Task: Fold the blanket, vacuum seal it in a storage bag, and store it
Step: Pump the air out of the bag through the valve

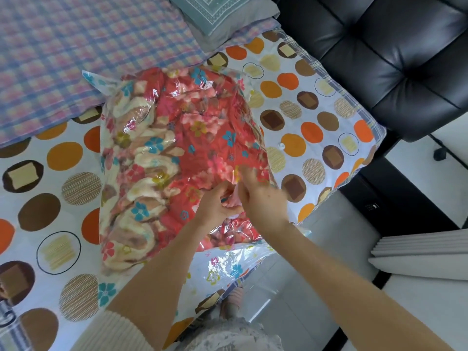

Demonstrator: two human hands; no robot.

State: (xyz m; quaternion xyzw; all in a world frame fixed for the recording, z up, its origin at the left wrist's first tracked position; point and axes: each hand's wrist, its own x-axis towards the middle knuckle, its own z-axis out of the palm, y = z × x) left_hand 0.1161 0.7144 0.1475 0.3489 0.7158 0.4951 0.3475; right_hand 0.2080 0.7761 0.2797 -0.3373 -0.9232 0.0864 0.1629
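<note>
Left hand (217, 202) and right hand (260, 196) both pinch the bag (222, 264) film at its five o'clock, probably to press air off the blanket (177, 138).

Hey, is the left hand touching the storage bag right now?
Touching. The head view shows the left hand with its fingers curled, pinching a raised fold of the storage bag over the red blanket, with no gap visible between them.

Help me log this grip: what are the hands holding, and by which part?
The left hand and right hand together pinch a bunched fold in the top of the clear storage bag, over the red floral blanket inside.
</note>
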